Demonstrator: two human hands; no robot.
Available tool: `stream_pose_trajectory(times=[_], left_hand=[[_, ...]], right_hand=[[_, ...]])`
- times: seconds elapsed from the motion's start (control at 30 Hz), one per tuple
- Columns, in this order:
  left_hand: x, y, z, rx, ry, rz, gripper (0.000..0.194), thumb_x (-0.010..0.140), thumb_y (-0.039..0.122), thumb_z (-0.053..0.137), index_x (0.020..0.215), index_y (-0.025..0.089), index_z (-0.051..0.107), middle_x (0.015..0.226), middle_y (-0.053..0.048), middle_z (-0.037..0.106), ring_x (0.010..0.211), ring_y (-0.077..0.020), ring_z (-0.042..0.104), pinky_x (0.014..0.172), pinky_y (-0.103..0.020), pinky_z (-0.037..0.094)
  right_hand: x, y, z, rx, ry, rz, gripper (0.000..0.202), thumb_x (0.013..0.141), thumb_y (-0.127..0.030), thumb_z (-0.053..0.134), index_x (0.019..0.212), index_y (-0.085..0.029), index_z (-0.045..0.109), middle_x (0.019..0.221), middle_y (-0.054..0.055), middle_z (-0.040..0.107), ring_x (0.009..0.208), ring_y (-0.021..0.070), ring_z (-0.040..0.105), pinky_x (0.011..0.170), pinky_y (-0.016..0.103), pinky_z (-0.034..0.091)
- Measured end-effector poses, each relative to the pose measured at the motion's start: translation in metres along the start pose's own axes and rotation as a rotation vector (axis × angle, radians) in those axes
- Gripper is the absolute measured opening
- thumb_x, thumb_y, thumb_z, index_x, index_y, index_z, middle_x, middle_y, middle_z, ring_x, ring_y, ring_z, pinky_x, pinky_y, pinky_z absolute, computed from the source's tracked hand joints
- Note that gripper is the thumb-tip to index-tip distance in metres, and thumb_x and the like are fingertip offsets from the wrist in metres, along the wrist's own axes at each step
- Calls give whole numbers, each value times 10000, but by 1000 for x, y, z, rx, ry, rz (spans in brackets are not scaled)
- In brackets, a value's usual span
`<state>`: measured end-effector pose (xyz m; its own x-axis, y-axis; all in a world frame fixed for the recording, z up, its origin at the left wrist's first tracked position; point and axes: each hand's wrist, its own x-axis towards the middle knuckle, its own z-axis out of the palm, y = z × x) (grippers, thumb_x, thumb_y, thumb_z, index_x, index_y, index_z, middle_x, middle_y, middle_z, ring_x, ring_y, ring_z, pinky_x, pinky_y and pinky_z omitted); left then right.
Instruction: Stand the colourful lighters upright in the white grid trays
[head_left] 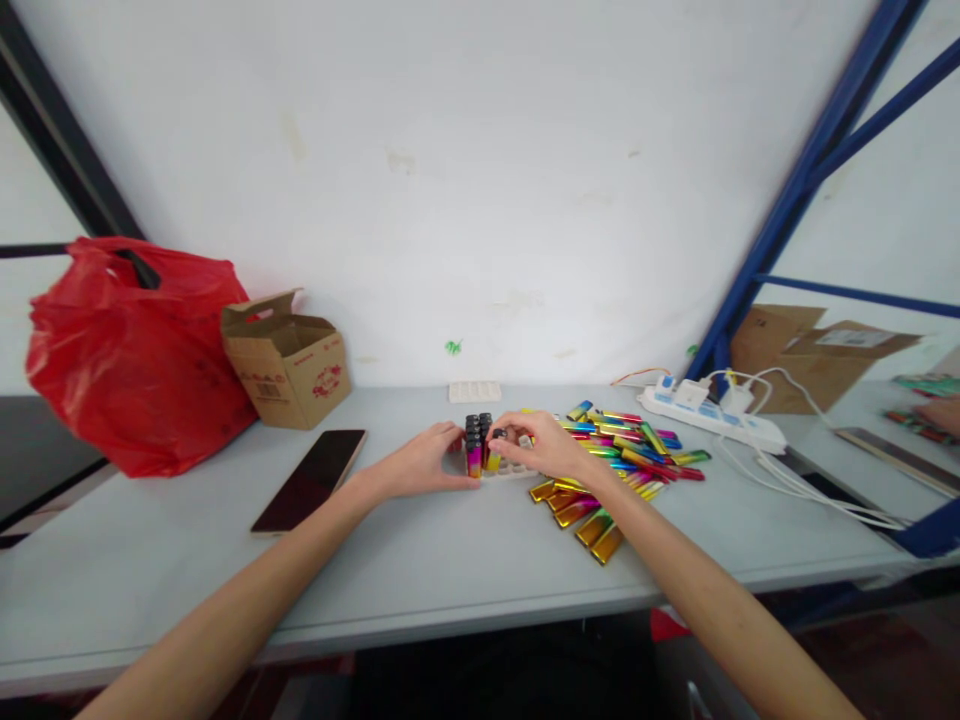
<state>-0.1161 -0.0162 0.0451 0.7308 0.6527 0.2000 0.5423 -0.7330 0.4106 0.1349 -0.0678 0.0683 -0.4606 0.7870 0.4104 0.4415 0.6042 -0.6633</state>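
Observation:
A white tray (pixel 517 470) with small compartments lies at the middle of the table. Black-topped lighters (pixel 473 455) stand upright in its left end, the front one purple and orange. My left hand (pixel 427 463) is curved round that end, thumb at the front and fingers behind, steadying the tray. Between thumb and fingertips, my right hand (pixel 546 447) pinches a yellow lighter (pixel 494 458), held upright just right of the standing ones. Whether its base touches the tray I cannot tell. Right of the tray spreads a pile of shiny multicoloured lighters (pixel 622 450), partly behind my right wrist.
Another white tray (pixel 475 391) lies against the wall. On the left are a phone (pixel 309 480), an open cardboard box (pixel 289 365) and a red plastic bag (pixel 142 360). A power strip (pixel 712 415) with white cables lies at right, near a blue metal frame (pixel 780 210).

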Motion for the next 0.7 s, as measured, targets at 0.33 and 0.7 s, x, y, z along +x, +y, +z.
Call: stream_pose_trajectory(times=[0.33,0.7], left_hand=[[0,1,0,-11,18,6,576,750,683,788,1027,203,630,1042,-85,665,967,-300,639,844,-409,503],[-1,4,-3,22,-3,-10,595,771,703,758,1072,208,624,1085,-96,669,1009,-321,651,902,-427,523]], right_hand=[[1,2,0,15,-49,-9,227,911,-378,732,1043,-193,738,689,-26,665,655,145,604,663,255,462],[1,-1,-5,76,-4,2,379,945,-463,699,1219,-201,709,728,-28,655,662,144,601,670,262,486]])
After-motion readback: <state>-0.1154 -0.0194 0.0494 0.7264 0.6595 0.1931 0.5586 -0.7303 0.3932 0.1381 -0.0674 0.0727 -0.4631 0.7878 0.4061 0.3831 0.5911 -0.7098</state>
